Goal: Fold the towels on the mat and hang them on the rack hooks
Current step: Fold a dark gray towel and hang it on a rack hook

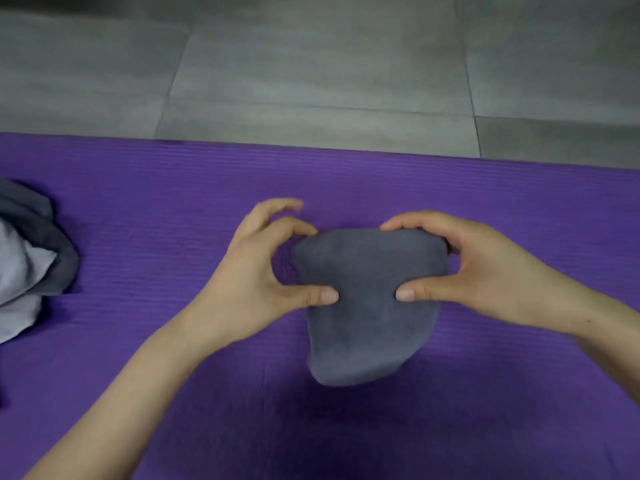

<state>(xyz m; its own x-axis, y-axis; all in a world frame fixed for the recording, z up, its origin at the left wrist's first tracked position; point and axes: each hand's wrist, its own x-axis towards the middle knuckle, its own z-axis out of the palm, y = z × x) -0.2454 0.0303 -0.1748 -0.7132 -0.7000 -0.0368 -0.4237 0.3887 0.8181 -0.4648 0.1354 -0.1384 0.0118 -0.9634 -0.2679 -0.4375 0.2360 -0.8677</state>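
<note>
Two bare hands hold one towel between them. The left hand [252, 271] pinches the left edge of the folded dark grey terry towel [370, 306], thumb pressed flat on its near face and forefinger curled at its upper left corner; the other fingers are lifted and loosely bent behind. The right hand [467, 271] grips the right edge the same way, thumb on the near face and fingers curled over the top right corner. The two thumb tips point toward each other, a short gap apart, across the cloth.

The towel is a single compact bundle, broad at the top where the hands hold it and narrowing to a rounded lower end on the near side. It is held over the middle of the one purple ribbed foam mat [138, 202], which spans the scene from left to right, with a dark shadow on the mat just below it.

At the far left edge of the mat lies a crumpled heap of cloth [31, 258], well apart from the hands; it looks like two pieces, one dark grey and one pale, though the frame cuts it off.

Beyond the mat's far edge runs a grey tiled floor [311, 64].
</note>
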